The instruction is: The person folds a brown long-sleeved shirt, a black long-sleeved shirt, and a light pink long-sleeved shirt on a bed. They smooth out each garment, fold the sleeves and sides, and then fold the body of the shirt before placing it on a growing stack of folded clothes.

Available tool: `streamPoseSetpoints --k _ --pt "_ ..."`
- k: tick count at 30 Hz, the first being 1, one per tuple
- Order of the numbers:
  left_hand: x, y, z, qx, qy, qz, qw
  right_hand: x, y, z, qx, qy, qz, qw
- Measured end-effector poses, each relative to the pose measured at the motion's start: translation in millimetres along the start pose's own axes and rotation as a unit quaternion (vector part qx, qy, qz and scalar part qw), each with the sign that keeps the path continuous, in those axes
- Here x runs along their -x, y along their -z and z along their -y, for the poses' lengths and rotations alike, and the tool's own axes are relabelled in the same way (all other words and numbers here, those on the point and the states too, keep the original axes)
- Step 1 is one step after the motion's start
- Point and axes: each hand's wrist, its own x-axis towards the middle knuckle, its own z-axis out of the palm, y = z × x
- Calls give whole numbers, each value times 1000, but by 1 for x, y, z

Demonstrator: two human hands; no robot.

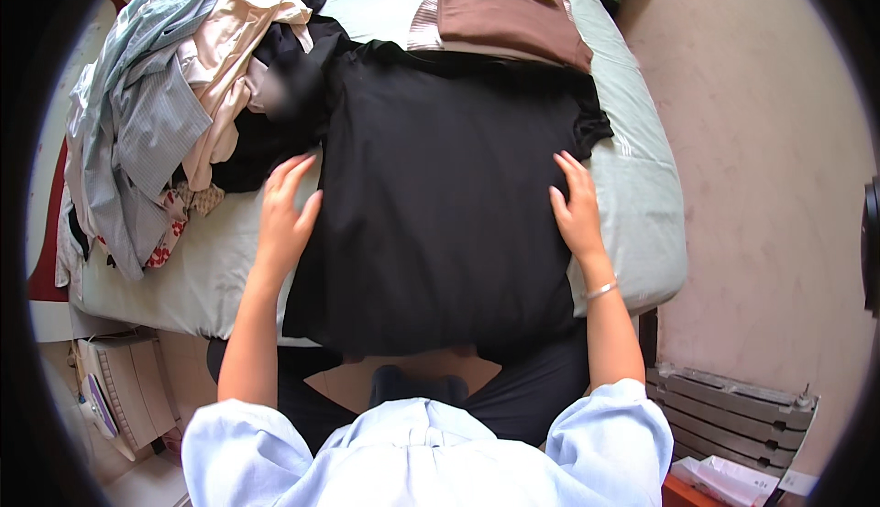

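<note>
Black garment spread flat, both hands wide at its sides

Done, as far as shows: a neat folded stack of brown and pale striped cloth (513,14) sits at the far side of the bed, right of centre. Left, by the look of it: the smooth black fabric garment (449,186) in front of you, laid out flat but not folded, plus a loose, tangled heap of grey-blue, peach and dark clothes (163,108) at far left. Looks partway through; no count possible for the heap.

The garment lies on the pale green bed sheet (646,223), its lower edge reaching past the bed's near edge to your lap. Its far right corner is bunched; its far left merges with dark cloth by the heap.

Your left hand (290,209) is at its left edge, fingers extended forward, thumb apart. Your right hand (577,212) mirrors it at the right edge, silver-coloured bracelet (601,289) on that wrist. Both are spread wide, gripping nothing; can't tell whether fingertips touch the cloth. Forearms run forward from your lap side, roughly parallel, one on each side of the garment.
</note>
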Motion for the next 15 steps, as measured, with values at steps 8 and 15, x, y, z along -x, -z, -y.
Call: streamPoseSetpoints --k 8,15 --pt "147 40 -10 213 205 53 954 158 50 30 -207 -179 5 962" --pt "173 63 -31 138 107 109 979 190 65 65 45 -18 108 993"
